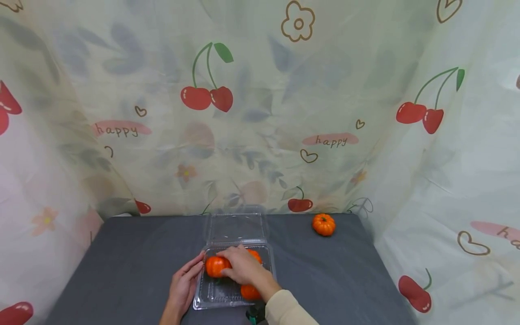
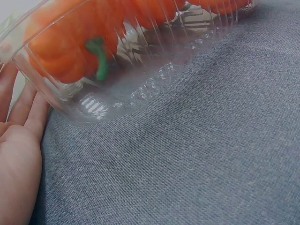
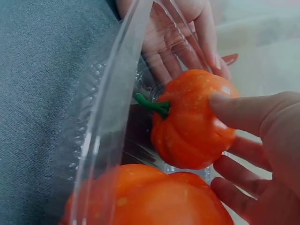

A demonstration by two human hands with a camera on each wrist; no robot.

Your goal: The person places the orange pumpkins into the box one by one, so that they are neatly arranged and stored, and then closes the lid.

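An open clear plastic clamshell box (image 1: 211, 295) stands on the table, its lid (image 1: 236, 228) folded back. My right hand (image 1: 243, 266) reaches into it and holds a small orange pumpkin (image 3: 194, 122) between thumb and fingers. The pumpkin lies on its side at the box's left, green stem (image 3: 152, 105) pointing sideways. My left hand (image 1: 184, 284) rests along the box's left wall, fingers extended against the clear plastic. Two more orange pumpkins sit at the right of the box, one near the front (image 1: 250, 292), one behind and partly hidden by my right hand (image 1: 255, 256).
Another orange pumpkin (image 1: 323, 225) sits at the back right of the dark grey tablecloth (image 1: 317, 275). A printed curtain (image 1: 252, 135) hangs behind the table and along both sides. A small black object with green (image 1: 255, 313) shows at my right wrist.
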